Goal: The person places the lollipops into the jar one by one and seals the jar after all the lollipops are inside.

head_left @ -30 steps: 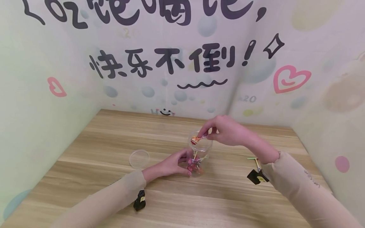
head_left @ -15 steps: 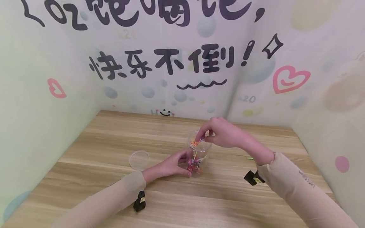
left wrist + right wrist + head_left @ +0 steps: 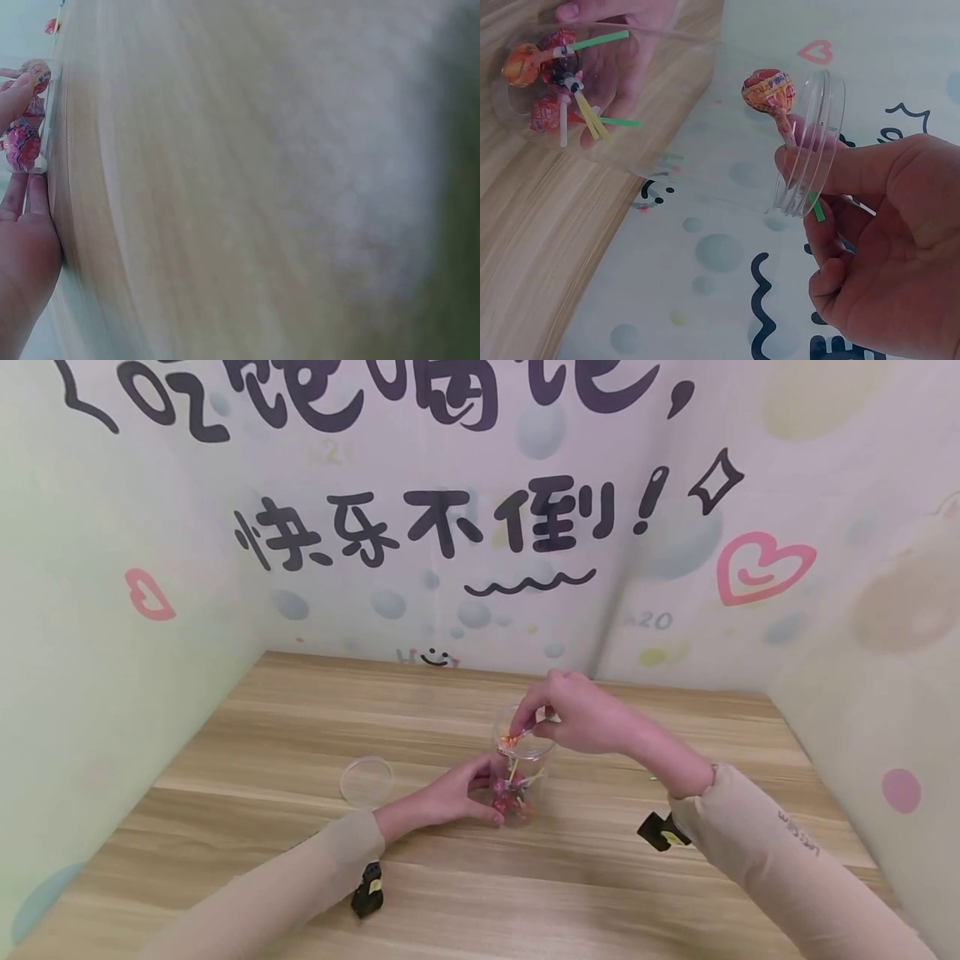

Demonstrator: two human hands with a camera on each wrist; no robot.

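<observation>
A clear plastic jar (image 3: 537,777) stands upright on the table, with several wrapped lollipops (image 3: 545,116) at its bottom, their sticks green, yellow and white. My left hand (image 3: 450,793) holds the jar low on its left side, thumb in front and fingers behind. At the jar's mouth, my right hand (image 3: 581,717) pinches a lollipop (image 3: 769,91) by its green stick, close under the orange and red wrapped head. In the right wrist view that head lies just inside the rim, above the others and apart from them. Part of the stick is hidden by the fingers.
A round clear lid (image 3: 366,781) lies on the wooden table (image 3: 300,718) left of the jar. Right of the jar, a green stick end (image 3: 653,778) shows beside my right forearm, which hides the rest. Printed walls close off the back and both sides.
My right hand has moved slightly left and down, bringing the lollipop's head inside the jar's rim. The right forearm now covers more of the green stick on the table. My left hand stays put.
</observation>
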